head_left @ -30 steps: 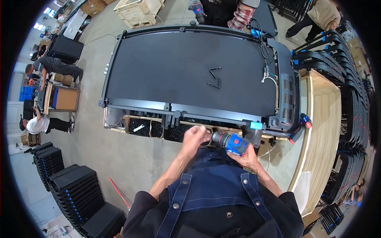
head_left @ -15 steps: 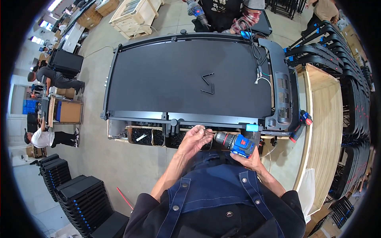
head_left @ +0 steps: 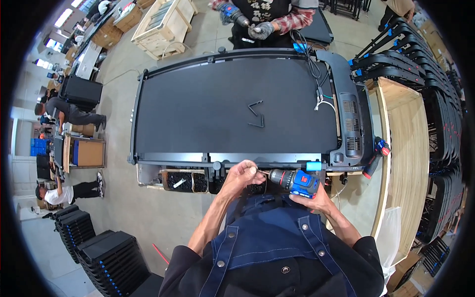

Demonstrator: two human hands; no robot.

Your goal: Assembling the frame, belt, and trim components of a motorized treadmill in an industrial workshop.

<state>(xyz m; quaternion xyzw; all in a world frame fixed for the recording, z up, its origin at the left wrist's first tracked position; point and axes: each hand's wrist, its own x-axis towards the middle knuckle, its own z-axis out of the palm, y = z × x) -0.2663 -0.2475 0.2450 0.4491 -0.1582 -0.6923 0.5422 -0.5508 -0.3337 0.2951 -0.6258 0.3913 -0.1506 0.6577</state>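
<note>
My right hand (head_left: 316,199) grips a blue and black cordless drill (head_left: 302,182) by its handle, its chuck pointing left. Just ahead of the bit, my left hand (head_left: 241,178) is closed in a pinch, thumb against fingers; whatever small piece lies between them is too small to make out. Both hands are in front of the near rail of a treadmill base with a wide black belt (head_left: 198,109). On that belt lie two black L-shaped pieces (head_left: 257,122). A bright blue piece (head_left: 313,166) sits on the near rail, above the drill.
Below the near rail, bins of small black parts (head_left: 199,182) are partly hidden by my left arm. A coiled black cable (head_left: 312,64) rests at the motor cover (head_left: 350,109). An open wooden crate (head_left: 405,163) stands right. Across the treadmill, a co-worker's gloved hand (head_left: 261,30) is at another drill.
The co-worker's gloved hand has moved from the far rail to the tip of their drill. My hands keep nearly the same pose, while the whole view has shifted slightly.
</note>
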